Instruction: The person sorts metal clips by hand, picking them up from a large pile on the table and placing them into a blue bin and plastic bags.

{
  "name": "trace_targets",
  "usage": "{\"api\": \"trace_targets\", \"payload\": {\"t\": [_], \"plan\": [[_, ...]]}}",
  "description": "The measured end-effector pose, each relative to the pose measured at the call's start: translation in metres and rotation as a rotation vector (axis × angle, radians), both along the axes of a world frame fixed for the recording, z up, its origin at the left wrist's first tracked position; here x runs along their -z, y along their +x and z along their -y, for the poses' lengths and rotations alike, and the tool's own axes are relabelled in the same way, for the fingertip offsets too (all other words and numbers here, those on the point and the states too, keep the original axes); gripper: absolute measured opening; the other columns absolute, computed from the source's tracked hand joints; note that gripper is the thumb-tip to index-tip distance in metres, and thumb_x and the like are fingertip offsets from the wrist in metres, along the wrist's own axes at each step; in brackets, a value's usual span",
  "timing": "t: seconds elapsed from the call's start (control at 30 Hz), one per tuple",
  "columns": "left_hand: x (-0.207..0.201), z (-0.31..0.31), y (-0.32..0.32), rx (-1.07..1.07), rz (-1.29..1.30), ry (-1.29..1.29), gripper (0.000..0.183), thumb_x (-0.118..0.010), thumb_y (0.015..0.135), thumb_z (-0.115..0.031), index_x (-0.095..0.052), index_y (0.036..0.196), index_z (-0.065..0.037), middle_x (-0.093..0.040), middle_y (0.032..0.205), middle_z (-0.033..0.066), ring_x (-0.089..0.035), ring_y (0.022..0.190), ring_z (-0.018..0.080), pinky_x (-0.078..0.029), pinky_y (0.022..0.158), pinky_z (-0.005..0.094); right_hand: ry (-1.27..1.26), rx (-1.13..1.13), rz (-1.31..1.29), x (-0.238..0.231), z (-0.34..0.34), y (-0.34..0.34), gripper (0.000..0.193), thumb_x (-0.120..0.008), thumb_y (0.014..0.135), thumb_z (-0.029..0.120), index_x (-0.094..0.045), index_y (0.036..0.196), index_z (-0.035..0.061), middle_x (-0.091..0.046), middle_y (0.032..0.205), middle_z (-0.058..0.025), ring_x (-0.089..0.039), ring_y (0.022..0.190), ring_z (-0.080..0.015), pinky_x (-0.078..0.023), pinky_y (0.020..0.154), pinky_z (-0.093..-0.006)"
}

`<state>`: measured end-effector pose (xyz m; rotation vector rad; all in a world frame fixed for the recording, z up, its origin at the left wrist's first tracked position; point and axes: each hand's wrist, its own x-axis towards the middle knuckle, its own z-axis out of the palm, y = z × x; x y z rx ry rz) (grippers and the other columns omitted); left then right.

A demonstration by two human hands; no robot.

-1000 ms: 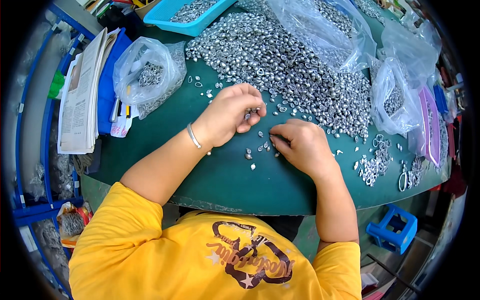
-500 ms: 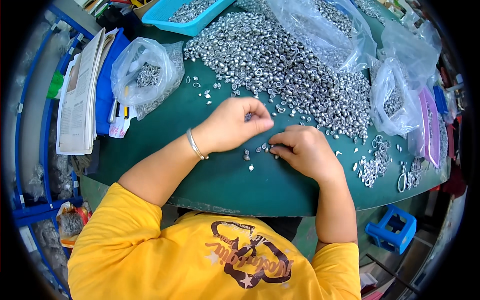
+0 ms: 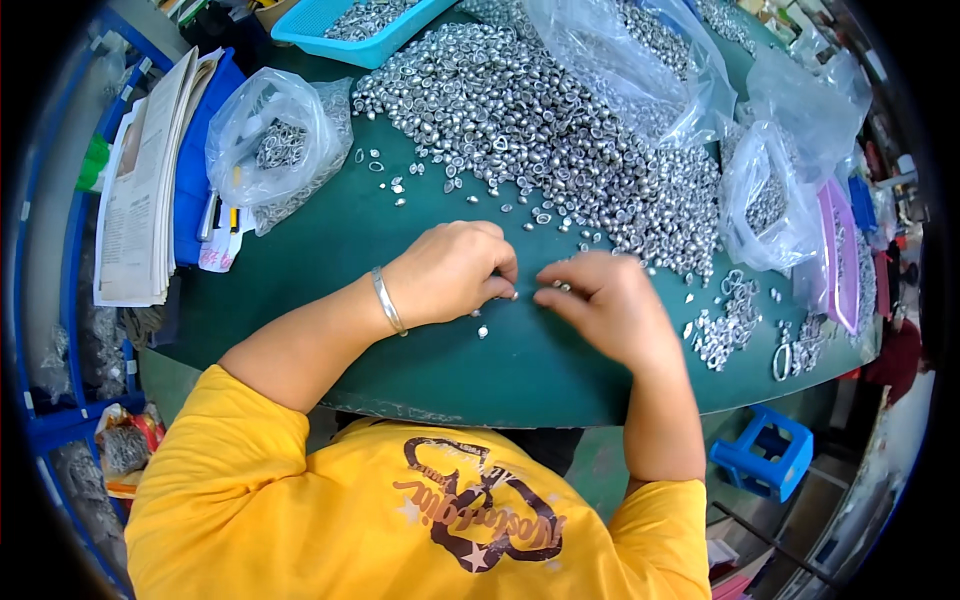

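Observation:
My left hand (image 3: 455, 272), with a silver bangle (image 3: 388, 300) on the wrist, is low over the green tabletop. Its thumb and forefinger close on a small silver metal piece (image 3: 515, 295). Just right of it, my right hand (image 3: 605, 300) is curled, and a small silver metal piece (image 3: 563, 287) shows between thumb and forefinger. A gap of bare tabletop separates the two sets of fingertips. One loose metal piece (image 3: 483, 331) lies below my left hand; another beside it is partly covered by the fingers. Beyond both hands spreads a large heap of small oval metal pieces (image 3: 560, 130).
A blue plastic basket (image 3: 365, 50) and a clear bag of metal parts (image 3: 270, 150) stand at the far left. Other clear bags (image 3: 765, 200) and a small pile of metal links (image 3: 725, 325) are at the right. Papers (image 3: 150, 190) lean left; a blue stool (image 3: 762, 452) stands below.
My left hand has come down toward the tabletop, over where several loose pieces lay. My right fingertips have parted slightly from the tabletop pieces. The whole view has shifted a little.

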<state>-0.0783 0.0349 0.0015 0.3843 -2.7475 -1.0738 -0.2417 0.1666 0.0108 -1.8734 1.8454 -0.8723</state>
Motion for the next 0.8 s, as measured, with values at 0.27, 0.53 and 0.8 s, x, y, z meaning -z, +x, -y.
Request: {"api": "trace_targets", "payload": {"t": [0.27,0.53,0.8], "plan": [[-0.001,0.020,0.000,-0.085,-0.171,1.580,0.008,-0.066,0.075,-0.007,-0.061,0.079,-0.002,-0.055,0.072,-0.0005,-0.050,0.059,0.0070,-0.041,0.053,0.0205,0.156,0.258,0.379,0.006,-0.023,0.001,0.011,-0.070,0.072,0.005,-0.067,0.082,0.0027,-0.054,0.062,-0.0055,-0.050,0.052,-0.0132,-0.040,0.049,-0.0242],[0.008,-0.004,0.000,0.010,-0.107,-0.038,0.015,-0.073,0.068,-0.015,-0.064,0.077,-0.006,-0.057,0.071,0.0064,-0.059,0.067,0.0206,-0.047,0.061,0.0306,-0.055,0.148,0.062,0.014,-0.021,0.014,0.008,-0.068,0.075,0.007,-0.065,0.082,0.0037,-0.055,0.063,-0.0063,-0.052,0.052,-0.0164,-0.042,0.048,-0.0267],[0.007,-0.006,-0.003,-0.023,-0.081,0.361,0.010,-0.068,0.073,-0.011,-0.061,0.076,-0.004,-0.055,0.068,0.0035,-0.055,0.063,0.0169,-0.045,0.057,0.0284,0.095,0.474,0.531,0.013,-0.045,0.001,0.012,-0.069,0.076,0.010,-0.064,0.080,-0.0008,-0.058,0.066,-0.0026,-0.051,0.052,-0.0105,-0.041,0.049,-0.0209]]}}
